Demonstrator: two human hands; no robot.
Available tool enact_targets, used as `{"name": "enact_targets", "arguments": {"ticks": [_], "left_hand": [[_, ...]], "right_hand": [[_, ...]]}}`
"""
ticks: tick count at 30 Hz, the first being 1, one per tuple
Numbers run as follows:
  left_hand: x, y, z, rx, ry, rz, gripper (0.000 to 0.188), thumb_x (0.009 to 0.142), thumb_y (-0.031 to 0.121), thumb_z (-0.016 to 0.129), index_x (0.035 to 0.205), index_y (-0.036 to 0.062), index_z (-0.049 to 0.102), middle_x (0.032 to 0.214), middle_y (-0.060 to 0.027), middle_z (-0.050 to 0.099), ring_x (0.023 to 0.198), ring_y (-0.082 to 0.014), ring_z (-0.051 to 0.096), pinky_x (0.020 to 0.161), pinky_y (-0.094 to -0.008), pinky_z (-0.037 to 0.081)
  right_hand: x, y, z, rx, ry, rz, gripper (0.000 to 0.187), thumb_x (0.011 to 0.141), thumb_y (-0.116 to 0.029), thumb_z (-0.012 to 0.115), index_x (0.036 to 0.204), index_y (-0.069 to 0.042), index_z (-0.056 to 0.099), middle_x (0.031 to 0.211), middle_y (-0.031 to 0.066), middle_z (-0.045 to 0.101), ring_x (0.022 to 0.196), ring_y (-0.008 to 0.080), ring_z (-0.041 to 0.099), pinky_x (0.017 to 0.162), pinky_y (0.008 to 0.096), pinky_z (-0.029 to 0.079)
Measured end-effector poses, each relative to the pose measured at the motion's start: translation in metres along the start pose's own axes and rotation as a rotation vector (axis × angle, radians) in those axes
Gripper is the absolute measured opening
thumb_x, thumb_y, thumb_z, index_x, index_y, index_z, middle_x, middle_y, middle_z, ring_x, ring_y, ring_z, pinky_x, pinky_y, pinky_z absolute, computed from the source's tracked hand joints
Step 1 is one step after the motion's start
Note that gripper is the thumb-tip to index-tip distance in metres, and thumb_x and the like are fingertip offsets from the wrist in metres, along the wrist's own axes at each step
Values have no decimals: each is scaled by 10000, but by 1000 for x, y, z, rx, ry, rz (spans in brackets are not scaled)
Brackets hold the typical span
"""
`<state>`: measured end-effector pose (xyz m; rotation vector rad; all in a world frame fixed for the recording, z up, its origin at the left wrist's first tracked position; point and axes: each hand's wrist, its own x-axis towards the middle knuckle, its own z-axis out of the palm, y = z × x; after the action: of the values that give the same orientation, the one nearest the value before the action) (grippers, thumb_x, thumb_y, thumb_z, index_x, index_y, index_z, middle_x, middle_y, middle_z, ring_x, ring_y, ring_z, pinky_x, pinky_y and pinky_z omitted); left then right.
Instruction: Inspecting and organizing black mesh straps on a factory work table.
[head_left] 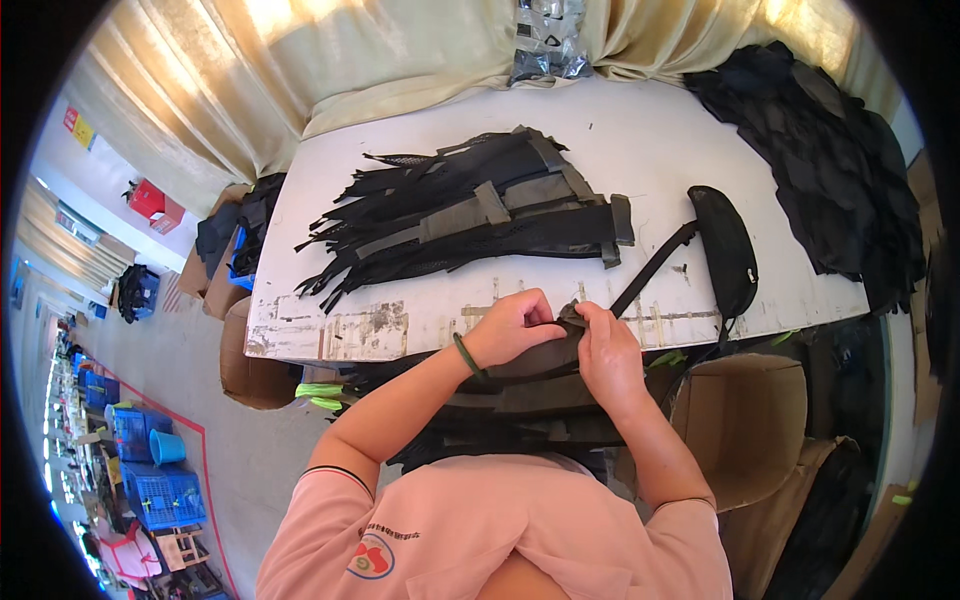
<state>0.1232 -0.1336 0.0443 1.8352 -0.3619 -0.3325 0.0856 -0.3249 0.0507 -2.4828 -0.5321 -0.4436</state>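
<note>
At the table's front edge, my left hand (517, 328) and my right hand (608, 352) come close together, fingertips pinched on a dark grey-black fabric strip (570, 318). Its lower part seems to hang toward my lap, but my hands partly hide it. A black strap (650, 270) runs from beside my right fingers up to a slim black zippered pouch (726, 250) lying on the table at the right. Beyond my hands lies a fanned pile of black and grey fabric strips (470, 205). More dark strips (500, 398) lie across my lap.
The white table (400, 330) has a worn, taped front edge. A large heap of black fabric pieces (820, 170) covers its right end. Open cardboard boxes stand below, at left (250, 350) and right (740, 420). A clear plastic bag (550, 40) rests against the curtain at the back.
</note>
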Motion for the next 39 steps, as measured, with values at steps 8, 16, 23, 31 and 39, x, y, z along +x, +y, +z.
{"name": "enact_targets", "arguments": {"ticks": [8, 16, 23, 31, 39], "left_hand": [[-21, 4, -3, 117, -70, 95, 197, 788, 121, 731, 815, 25, 561, 717, -61, 596, 631, -155, 539, 595, -300, 453], [-46, 15, 2, 228, -82, 340, 165, 803, 100, 717, 845, 38, 570, 773, -82, 581, 683, -207, 543, 648, -311, 457], [-37, 15, 3, 9, -112, 86, 118, 863, 77, 647, 941, 10, 589, 798, -33, 595, 764, -112, 558, 727, -254, 465], [-31, 11, -12, -242, -8, 123, 163, 878, -20, 556, 1007, 19, 649, 927, -8, 624, 871, -87, 554, 803, -244, 447], [-34, 40, -16, -194, -105, 84, 141, 878, 105, 602, 983, 27, 654, 1005, -25, 630, 933, -105, 554, 862, -270, 442]], "right_hand": [[18, 6, -2, 35, -112, -204, 110, 782, -115, 672, 832, -66, 587, 679, 83, 567, 651, 277, 585, 576, 381, 472], [13, 24, 7, 709, -326, 446, 205, 848, -171, 627, 732, -12, 569, 648, 43, 541, 600, 113, 490, 540, 298, 397], [0, 22, 11, 1498, -504, 669, 170, 927, -160, 548, 883, -11, 618, 824, -18, 606, 767, 77, 537, 716, 230, 429], [-13, 4, -11, 1702, -681, 490, 160, 881, -84, 616, 1027, -22, 588, 978, 63, 641, 884, 151, 611, 851, 303, 479], [-13, 15, -11, 834, -233, 489, 43, 922, -37, 506, 961, -41, 521, 771, 41, 594, 650, 119, 591, 589, 267, 505]]}}
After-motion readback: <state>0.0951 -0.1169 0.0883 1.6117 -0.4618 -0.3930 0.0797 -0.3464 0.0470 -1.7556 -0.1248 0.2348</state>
